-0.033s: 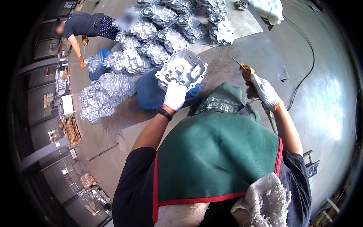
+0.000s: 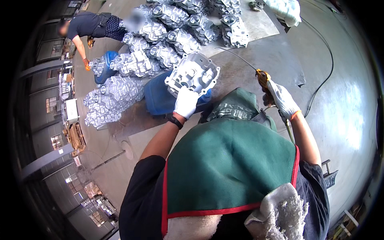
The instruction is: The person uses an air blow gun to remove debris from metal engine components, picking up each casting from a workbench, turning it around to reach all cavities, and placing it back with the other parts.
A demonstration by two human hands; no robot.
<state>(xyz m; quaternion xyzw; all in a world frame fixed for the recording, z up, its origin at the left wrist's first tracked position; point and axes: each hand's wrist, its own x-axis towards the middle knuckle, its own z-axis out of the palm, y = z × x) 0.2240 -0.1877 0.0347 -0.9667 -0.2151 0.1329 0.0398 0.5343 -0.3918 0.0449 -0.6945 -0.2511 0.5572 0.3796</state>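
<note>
My white-gloved left hand (image 2: 187, 102) grips the near rim of a silver cast-metal housing (image 2: 208, 76). The housing's hollow side faces up, showing ribs and round bosses, and it rests on a blue plastic drum (image 2: 154, 96). My right hand (image 2: 283, 100), also gloved, is closed around a yellow hand tool (image 2: 263, 76) with a long thin metal rod (image 2: 240, 57). That rod points up and left, its tip apart from the housing. A greenish hose (image 2: 289, 130) runs down from the tool beside my right wrist.
Many similar silver castings (image 2: 170, 16) stand crowded beyond the drum, with another stack (image 2: 116, 98) at the left. A co-worker (image 2: 90, 26) at the far left bends over a second blue drum (image 2: 107, 70). A black cable (image 2: 331, 60) curves across the floor at right.
</note>
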